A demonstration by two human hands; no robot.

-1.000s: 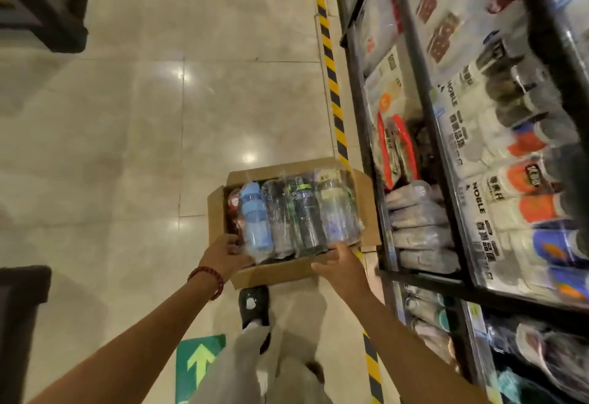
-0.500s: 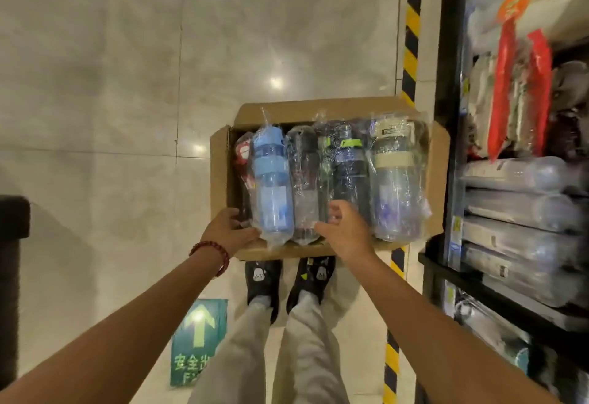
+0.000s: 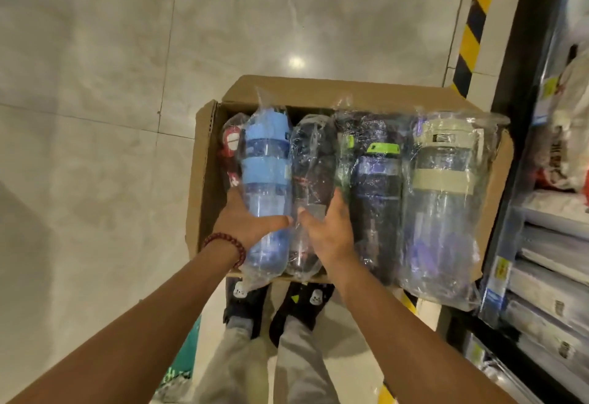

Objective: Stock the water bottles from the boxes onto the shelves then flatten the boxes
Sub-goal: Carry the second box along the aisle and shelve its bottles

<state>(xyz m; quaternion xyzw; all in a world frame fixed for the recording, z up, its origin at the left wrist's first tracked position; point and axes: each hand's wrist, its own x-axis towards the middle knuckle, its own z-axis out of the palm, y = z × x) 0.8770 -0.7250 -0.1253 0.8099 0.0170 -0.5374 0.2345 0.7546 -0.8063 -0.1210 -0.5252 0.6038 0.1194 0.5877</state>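
From my remote view I look straight down on an open cardboard box standing on the tiled floor, its right side just beside the dark shelf unit. The box is packed with water bottles lying side by side in clear plastic wrap. Along the box's left edge a red-capped bottle sits low, half hidden. Next to it lies the blue bottle, then a dark bottle, then a dark bottle with a green lid tab, and at the box's right edge a clear bottle with a beige cap and band — its wrap spills over the near edge.

My left hand has its palm against the left side of the blue bottle with the thumb stretched across the bottle's lower front, so it grips the bottle; the other fingers are out of sight. A red bead bracelet circles that wrist. My right hand rests over the lower part of the dark bottle, thumb pointing toward the left thumb, fingers reaching between it and the green-tabbed bottle — I cannot tell whether they close round it.

Below the near edge of the box I see two black shoes and light trousers. Yellow-and-black hazard tape runs along the floor beside the shelf unit, where wrapped stock lies stacked.
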